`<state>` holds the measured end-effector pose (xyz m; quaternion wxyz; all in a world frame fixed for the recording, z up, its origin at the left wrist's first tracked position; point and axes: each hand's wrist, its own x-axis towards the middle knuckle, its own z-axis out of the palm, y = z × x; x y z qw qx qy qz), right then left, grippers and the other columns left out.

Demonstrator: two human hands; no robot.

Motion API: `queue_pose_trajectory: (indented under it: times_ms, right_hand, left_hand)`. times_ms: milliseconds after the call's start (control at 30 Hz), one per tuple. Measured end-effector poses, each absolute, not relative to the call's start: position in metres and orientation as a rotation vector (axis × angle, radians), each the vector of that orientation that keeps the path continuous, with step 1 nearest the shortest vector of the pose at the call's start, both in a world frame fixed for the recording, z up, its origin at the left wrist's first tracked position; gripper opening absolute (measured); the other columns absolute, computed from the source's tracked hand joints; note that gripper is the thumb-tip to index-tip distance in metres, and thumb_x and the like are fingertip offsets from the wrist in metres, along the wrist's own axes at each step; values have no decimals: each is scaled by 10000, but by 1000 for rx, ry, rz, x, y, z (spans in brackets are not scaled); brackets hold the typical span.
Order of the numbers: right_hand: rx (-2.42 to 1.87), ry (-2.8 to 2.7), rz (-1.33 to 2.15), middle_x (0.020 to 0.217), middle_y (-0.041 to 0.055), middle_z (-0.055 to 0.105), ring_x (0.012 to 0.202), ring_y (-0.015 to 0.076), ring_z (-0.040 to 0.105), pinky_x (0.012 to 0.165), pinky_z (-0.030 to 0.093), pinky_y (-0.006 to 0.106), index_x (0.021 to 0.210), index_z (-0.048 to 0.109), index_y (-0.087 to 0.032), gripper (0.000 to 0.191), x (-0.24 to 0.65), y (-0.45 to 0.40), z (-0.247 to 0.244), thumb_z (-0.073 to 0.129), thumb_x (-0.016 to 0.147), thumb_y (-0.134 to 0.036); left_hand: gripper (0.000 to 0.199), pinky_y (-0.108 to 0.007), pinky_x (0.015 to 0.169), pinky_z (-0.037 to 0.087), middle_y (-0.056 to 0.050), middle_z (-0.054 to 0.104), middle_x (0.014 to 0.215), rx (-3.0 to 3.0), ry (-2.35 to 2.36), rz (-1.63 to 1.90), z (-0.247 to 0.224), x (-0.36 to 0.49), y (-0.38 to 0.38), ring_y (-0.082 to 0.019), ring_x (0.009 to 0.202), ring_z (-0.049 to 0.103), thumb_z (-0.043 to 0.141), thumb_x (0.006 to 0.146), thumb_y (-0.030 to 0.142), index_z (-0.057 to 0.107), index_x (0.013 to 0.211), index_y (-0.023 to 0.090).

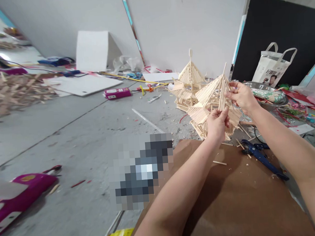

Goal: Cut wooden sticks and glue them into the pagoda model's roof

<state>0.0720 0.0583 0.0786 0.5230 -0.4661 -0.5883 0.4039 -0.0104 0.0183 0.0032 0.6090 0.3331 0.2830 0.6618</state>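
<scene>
A model pavilion of thin wooden sticks point(197, 116) stands at the far edge of a brown sheet point(233, 199). Its pointed stick roof point(211, 91) has a thin spike at the top. My left hand point(218, 122) pinches the lower ends of the roof's front sticks between thumb and fingers. Higher up on the right, my right hand point(241, 97) grips the roof's side; its fingertips are partly hidden by the sticks. Behind it stands a second stick pavilion point(190, 74) with a similar roof and a finial.
Blue-handled cutters point(265, 160) and loose sticks lie by my right forearm. A metal bowl point(273, 102) of packed sticks and a white bag point(272, 66) are at the right. Purple boxes point(118, 93), a stick pile point(15, 92) and a blurred-out object point(145, 169) lie leftward.
</scene>
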Motion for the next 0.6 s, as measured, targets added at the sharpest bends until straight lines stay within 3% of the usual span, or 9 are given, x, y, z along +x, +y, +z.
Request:
queue_pose_trajectory:
  times_ms: [600]
  right_hand:
    - [-1066,-1425,957,505,-106,439,327,18,324,302,230,180,833,431,-195,376,73,60,77,717,591,-170]
  left_hand:
    - [342,-161,313,248,88,447,428,763,626,1524,5,-10,19,-24,301,360,686,578,393,436,647,171]
